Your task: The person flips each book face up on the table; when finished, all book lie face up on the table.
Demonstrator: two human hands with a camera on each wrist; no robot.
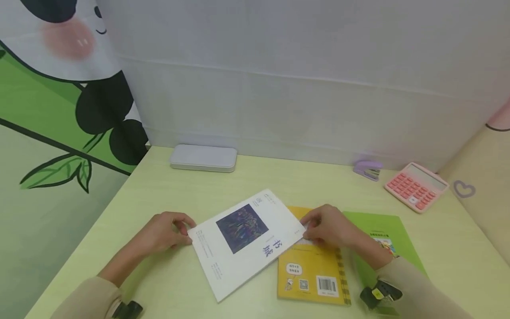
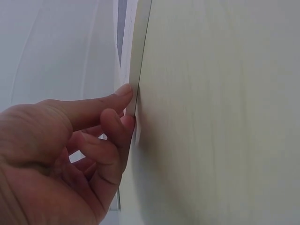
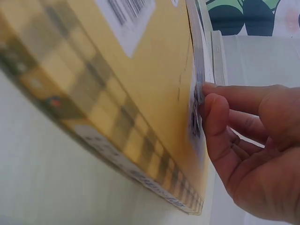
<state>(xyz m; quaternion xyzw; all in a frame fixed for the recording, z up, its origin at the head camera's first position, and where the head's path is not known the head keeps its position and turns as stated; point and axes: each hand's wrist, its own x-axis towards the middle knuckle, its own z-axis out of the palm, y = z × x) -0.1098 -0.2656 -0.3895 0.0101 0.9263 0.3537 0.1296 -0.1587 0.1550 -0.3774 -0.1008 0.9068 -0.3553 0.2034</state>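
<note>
A white book (image 1: 247, 241) with a dark picture on its cover lies tilted at the table's middle, its right corner overlapping a yellow book (image 1: 307, 270). My left hand (image 1: 165, 230) pinches the white book's left corner; in the left wrist view the thumb and fingers of that hand (image 2: 79, 150) close on the edge near the tabletop. At the opposite corner my right hand (image 1: 328, 226) pinches the white book above the yellow one. The right wrist view shows the fingertips (image 3: 211, 91) at that edge, with the yellow book's checked spine (image 3: 126, 122) in front.
Under the right forearm lies a green book (image 1: 402, 239). At the back left is a pale flat case (image 1: 204, 157). Toward the back right stand a purple stapler (image 1: 367, 169) and a pink calculator (image 1: 416, 187). A white sheet (image 1: 279, 88) hangs behind the table (image 1: 159, 190).
</note>
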